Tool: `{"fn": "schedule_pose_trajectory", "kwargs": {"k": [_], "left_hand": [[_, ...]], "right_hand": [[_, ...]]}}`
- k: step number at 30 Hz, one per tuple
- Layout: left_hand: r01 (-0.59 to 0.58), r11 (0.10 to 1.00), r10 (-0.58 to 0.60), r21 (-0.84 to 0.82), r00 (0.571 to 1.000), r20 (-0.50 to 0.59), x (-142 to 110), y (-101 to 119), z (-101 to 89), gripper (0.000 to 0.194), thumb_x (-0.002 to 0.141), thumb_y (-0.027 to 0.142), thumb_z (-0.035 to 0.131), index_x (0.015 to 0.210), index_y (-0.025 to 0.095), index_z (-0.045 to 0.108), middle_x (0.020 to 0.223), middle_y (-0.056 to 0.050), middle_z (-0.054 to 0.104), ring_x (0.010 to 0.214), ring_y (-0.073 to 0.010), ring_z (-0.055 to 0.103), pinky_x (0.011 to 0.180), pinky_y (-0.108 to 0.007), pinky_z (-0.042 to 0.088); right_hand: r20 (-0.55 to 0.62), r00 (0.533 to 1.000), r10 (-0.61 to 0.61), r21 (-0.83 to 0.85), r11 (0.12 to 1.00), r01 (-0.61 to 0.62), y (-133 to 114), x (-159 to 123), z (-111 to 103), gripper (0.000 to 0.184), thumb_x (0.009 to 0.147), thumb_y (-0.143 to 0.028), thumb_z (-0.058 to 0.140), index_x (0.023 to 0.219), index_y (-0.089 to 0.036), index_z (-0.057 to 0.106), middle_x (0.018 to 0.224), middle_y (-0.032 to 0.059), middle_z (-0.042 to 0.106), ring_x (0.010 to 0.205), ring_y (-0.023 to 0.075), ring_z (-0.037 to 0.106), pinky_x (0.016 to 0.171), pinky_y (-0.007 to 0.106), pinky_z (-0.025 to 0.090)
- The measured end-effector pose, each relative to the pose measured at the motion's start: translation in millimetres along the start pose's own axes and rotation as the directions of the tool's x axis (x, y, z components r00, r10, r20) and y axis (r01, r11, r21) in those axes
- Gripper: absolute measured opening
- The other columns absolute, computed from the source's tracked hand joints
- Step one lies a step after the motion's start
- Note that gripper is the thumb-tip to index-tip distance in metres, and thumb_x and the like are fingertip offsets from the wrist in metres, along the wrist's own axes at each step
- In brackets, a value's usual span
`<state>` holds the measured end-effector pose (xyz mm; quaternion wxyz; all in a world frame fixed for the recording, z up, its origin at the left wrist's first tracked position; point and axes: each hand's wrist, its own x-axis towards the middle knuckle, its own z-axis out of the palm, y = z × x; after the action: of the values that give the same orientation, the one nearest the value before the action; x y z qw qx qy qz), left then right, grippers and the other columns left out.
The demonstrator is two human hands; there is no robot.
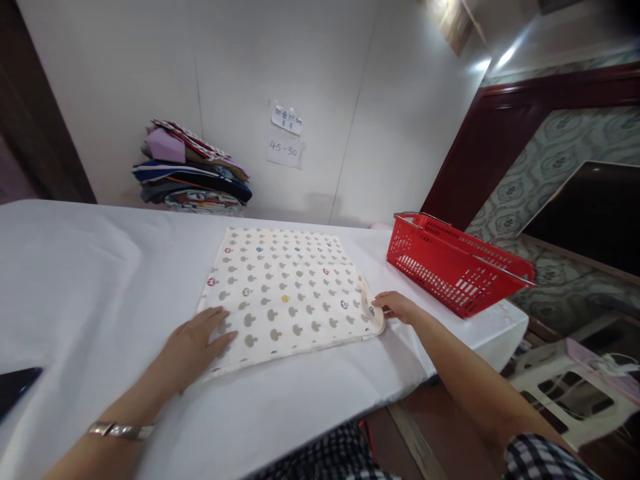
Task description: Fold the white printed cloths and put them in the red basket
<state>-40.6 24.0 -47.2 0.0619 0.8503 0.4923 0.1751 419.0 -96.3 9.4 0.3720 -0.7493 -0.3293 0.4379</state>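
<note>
A white cloth [280, 287] with grey and coloured mushroom prints lies flat on the white-covered table, folded into a rough rectangle. My left hand [197, 343] rests on its near left corner, with fingers stretched out and a metal band on the wrist. At the right edge, my right hand [395, 307] pinches the cloth, where the edge curls up slightly between thumb and fingers. The underside of the cloth is hidden.
A red plastic basket [450, 267] stands at the table's right end. Against the wall at the back left sits a stack of folded fabrics [193, 173]. A dark flat object [17, 390] lies at the left edge. A white stool [560, 380] is on the floor to the right.
</note>
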Motion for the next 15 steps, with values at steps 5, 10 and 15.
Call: {"fn": "schedule_pose_trajectory", "kwargs": {"k": [5,10,15], "left_hand": [[0.011,1.000,-0.011,-0.013,1.000,-0.007,-1,-1,1.1,0.065,0.078,0.056,0.036,0.124,0.015,0.055,0.135,-0.008,0.050,0.126,-0.0259,0.044,0.106,-0.038,0.035],[-0.007,1.000,0.006,-0.018,1.000,-0.027,-1,-3,3.3,0.063,0.078,0.056,0.038,0.123,0.015,0.056,0.133,-0.008,0.051,0.125,-0.0259,0.044,0.106,-0.038,0.035],[0.003,1.000,-0.003,-0.018,1.000,-0.012,-1,-4,3.1,0.063,0.079,0.056,0.038,0.124,0.015,0.055,0.134,-0.008,0.050,0.126,-0.0257,0.043,0.106,-0.038,0.035]], "right_hand": [[0.055,0.998,0.026,0.035,0.999,-0.028,6,5,-4,0.011,0.062,-0.021,0.067,0.067,-0.015,0.059,0.057,-0.0028,0.055,0.052,0.0091,0.049,0.048,0.020,0.035],[0.076,0.997,0.017,0.077,0.997,-0.023,11,4,-5,0.013,0.063,-0.019,0.067,0.061,-0.016,0.054,0.049,-0.0045,0.050,0.045,0.0072,0.044,0.043,0.019,0.029],[0.049,0.999,-0.013,0.135,0.991,0.006,16,-1,-15,0.013,0.068,-0.022,0.065,0.063,-0.015,0.055,0.052,-0.0027,0.052,0.047,0.0085,0.047,0.043,0.020,0.034]]}}
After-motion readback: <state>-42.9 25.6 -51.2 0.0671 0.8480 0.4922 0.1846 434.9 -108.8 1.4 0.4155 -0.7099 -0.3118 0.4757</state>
